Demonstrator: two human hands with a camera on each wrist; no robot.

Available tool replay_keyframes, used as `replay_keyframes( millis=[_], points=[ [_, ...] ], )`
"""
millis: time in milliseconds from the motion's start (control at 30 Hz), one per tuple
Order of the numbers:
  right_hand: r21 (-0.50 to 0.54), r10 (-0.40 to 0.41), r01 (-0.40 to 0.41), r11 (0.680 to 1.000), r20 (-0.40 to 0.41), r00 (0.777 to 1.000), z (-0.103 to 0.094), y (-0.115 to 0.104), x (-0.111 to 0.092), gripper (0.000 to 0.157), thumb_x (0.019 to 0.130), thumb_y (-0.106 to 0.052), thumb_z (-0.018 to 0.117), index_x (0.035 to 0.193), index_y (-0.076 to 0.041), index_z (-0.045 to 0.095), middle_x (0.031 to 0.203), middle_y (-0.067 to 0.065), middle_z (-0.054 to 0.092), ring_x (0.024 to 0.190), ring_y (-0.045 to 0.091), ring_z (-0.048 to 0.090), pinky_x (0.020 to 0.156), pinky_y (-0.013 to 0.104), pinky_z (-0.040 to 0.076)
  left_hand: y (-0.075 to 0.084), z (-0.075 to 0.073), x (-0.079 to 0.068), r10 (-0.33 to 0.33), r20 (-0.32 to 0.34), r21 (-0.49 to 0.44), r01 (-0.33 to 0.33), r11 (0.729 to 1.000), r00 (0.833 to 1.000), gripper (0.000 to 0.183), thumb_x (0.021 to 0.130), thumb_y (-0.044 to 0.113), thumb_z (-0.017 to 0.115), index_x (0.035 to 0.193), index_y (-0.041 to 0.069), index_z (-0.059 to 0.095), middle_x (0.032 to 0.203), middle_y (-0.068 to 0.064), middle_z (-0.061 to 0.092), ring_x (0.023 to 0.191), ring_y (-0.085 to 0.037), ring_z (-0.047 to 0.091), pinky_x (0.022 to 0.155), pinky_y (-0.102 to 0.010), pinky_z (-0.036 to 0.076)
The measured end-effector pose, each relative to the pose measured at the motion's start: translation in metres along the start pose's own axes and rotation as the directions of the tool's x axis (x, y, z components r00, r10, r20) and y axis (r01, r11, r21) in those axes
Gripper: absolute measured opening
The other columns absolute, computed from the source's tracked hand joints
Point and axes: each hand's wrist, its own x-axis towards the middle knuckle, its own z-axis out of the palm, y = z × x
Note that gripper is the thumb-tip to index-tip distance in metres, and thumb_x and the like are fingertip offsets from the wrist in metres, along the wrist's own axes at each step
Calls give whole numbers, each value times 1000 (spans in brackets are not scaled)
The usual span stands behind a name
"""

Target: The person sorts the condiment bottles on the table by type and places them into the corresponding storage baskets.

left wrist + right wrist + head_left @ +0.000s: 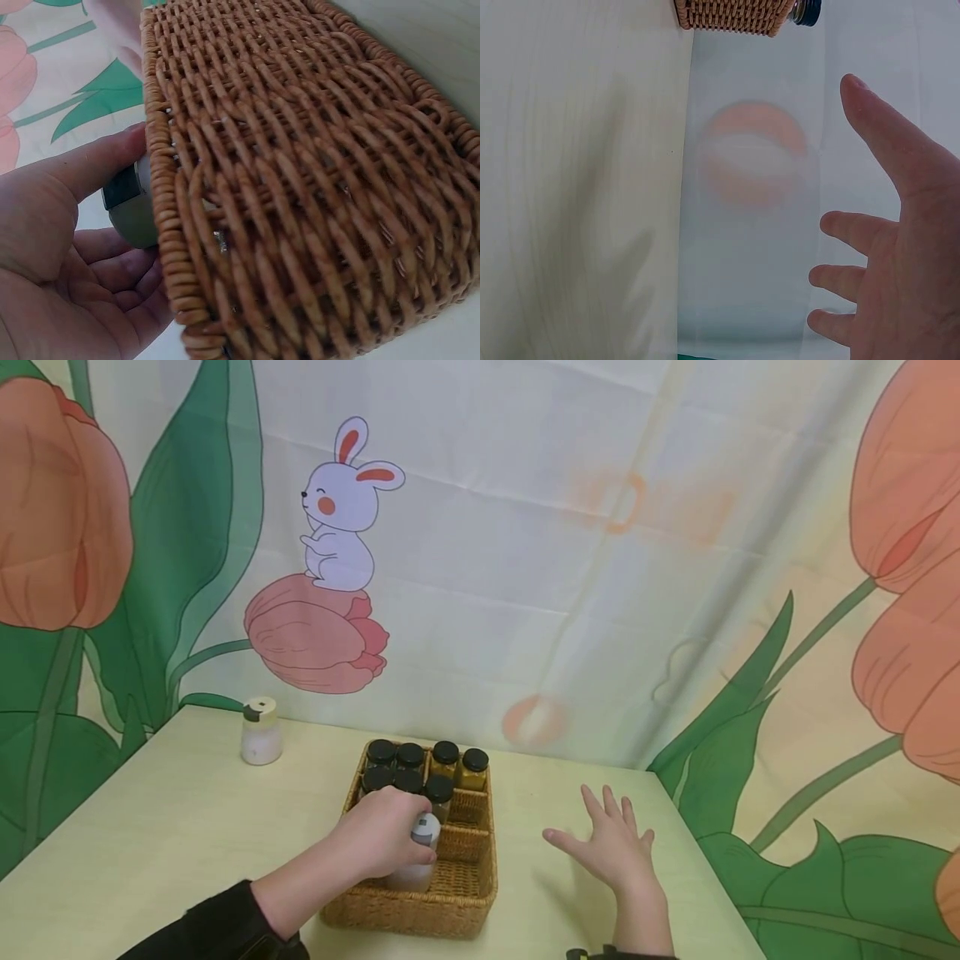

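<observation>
In the head view my left hand (pixel 384 833) reaches over the front part of a divided wicker basket (pixel 408 917) and grips a small white jar (pixel 411 878) by its pale lid. The jar's lower part stands inside the front compartment. From the left wrist view, thumb and fingers close round the lid (pixel 135 223), while the wicker wall (pixel 300 165) hides the rest. Right of the basket, my right hand (pixel 618 850) hovers over the table with fingers spread and nothing in it; the right wrist view shows its thumb (pixel 881 124) held apart.
Several black-lidded glass jars (pixel 446 752) fill the basket's rear compartments. Another white jar (pixel 262 743) with a pale yellow lid stands at the back left of the light wooden table (pixel 172 827). A printed curtain (pixel 480 552) with tulips and a rabbit hangs behind the table.
</observation>
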Motion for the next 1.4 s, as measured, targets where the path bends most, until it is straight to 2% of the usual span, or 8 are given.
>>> replay_keyframes(
  millis=[333, 533, 667, 833, 933, 1033, 1200, 1400],
  points=[
    [-2, -1, 1, 1000, -2, 1000, -1, -1, 0, 109, 70, -85, 51, 152, -18, 25, 156, 20, 10, 137, 45, -2, 91, 83, 3, 1, -1, 0, -28, 13, 20, 28, 999, 1000, 33, 68, 35, 83, 89, 16, 67, 69, 11, 55, 58, -5, 49, 48, -25, 45],
    [-6, 1, -1, 1000, 0, 1000, -1, -1, 0, 109, 71, -84, 52, 152, -18, 25, 155, 20, 10, 137, 45, -2, 91, 84, 3, 4, -2, -1, -84, 63, 9, 84, 996, 994, 38, 69, 35, 83, 95, 14, 64, 72, 9, 56, 60, -7, 51, 50, -27, 47],
    [-5, 4, -4, 1000, 5, 1000, -1, -1, 0, 108, 71, -84, 52, 152, -17, 26, 155, 21, 10, 136, 46, -3, 91, 84, 2, 5, -2, -2, -80, 67, 10, 79, 997, 995, 42, 69, 37, 82, 99, 14, 63, 73, 8, 56, 61, -7, 51, 51, -27, 47],
    [-6, 4, -4, 1000, 4, 1000, -2, -1, 0, 109, 70, -85, 51, 152, -18, 26, 155, 21, 11, 136, 46, -2, 91, 84, 3, 3, -5, -2, -58, 14, 6, 58, 998, 998, 50, 70, 48, 80, 103, 13, 65, 83, 7, 60, 68, -8, 53, 52, -27, 47],
    [-8, 1, -1, 1000, 0, 1000, -2, -1, 0, 109, 70, -86, 51, 152, -17, 26, 155, 21, 11, 136, 47, -2, 91, 84, 4, 2, -12, 0, -70, -34, 35, 71, 997, 997, 60, 72, 57, 75, 112, 14, 65, 99, 4, 65, 83, -12, 58, 63, -31, 52],
    [-11, -1, 1, 1000, -5, 1000, -2, 0, 0, 110, 70, -86, 51, 152, -17, 27, 155, 21, 12, 136, 46, -1, 91, 84, 4, -2, -22, 1, -79, -92, 84, 87, 993, 993, 67, 72, 66, 71, 117, 17, 64, 113, 3, 63, 98, -16, 58, 76, -38, 53],
    [-10, 0, 0, 1000, -5, 1000, -1, 1, 0, 110, 70, -86, 51, 152, -18, 26, 155, 21, 11, 136, 46, -2, 91, 84, 3, -15, -43, 4, -97, -190, 104, 118, 988, 977, 74, 73, 71, 66, 124, 17, 60, 124, -4, 59, 111, -25, 53, 87, -48, 49],
    [-2, 0, 0, 1000, -1, 1000, -1, 1, 0, 110, 70, -86, 51, 152, -18, 25, 155, 21, 10, 136, 46, -3, 90, 84, 2, -44, -66, 10, -121, -289, 114, 160, 980, 950, 79, 76, 71, 64, 129, 12, 56, 131, -12, 53, 114, -34, 49, 86, -56, 47]
  ],
)
